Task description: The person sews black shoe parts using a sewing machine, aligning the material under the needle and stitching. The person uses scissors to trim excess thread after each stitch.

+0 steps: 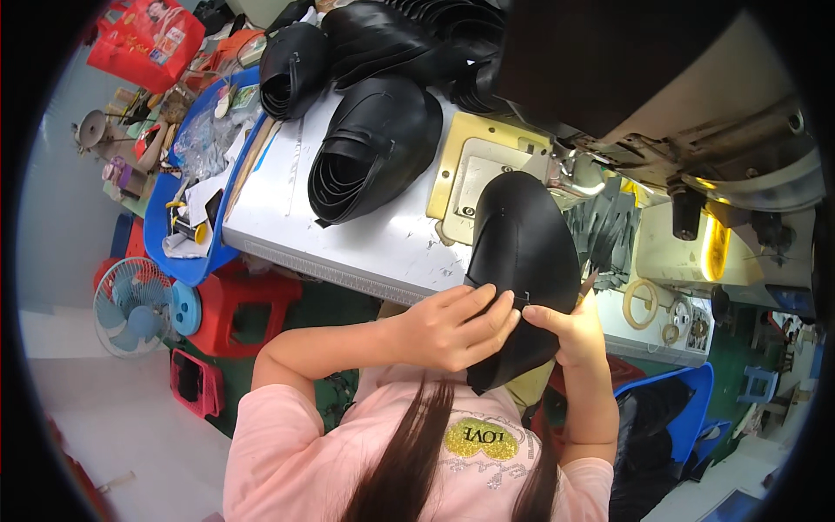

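Observation:
A black leather shoe upper (526,226) is held up in front of me at the table's near edge, its rounded end pointing away. My left hand (461,329) comes from the left with bent fingers closed on the upper's edge, near a small stitched notch. From the right, my right hand (567,329) grips the same upper, its thumb pressed close to the left fingertips. A small pointed tool (589,282) sticks up from the right hand; its kind is unclear. Part of the upper is hidden behind the hands. On the table, nested black shoe uppers (374,148) lie beyond my left hand.
The sewing machine (687,130) overhangs the right side, with a yellow-framed plate (452,165) on the white table (270,209). More black uppers (383,39) are piled behind. A blue tray (156,217), red stool (252,304) and fan (135,309) are at left; a blue bin (700,391) is at right.

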### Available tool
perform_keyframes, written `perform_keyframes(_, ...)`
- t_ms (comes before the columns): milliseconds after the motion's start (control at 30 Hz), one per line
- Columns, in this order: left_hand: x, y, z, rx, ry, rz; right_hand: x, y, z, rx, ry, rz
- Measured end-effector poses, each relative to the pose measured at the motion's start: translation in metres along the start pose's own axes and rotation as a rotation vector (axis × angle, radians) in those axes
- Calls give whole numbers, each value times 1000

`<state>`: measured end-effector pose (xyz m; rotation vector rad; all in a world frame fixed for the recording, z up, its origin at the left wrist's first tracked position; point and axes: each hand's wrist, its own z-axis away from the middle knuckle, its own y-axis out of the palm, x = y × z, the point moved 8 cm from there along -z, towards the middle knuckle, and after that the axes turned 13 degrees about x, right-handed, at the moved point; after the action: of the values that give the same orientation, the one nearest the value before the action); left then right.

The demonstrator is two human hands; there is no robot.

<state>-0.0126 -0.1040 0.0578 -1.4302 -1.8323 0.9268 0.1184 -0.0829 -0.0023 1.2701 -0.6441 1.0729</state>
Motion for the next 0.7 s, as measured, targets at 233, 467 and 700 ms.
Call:
perform_keyframes(233, 77, 26, 45, -227, -557, 853, 3, -2, 1, 50, -21, -131)
perform_keyframes(467, 59, 89, 73, -152, -627, 2419, -21, -28, 6, 86, 54, -219)
perform_keyframes(700, 56, 81, 60, -215, -561, 2584, -19, -30, 9, 104, 16, -159)
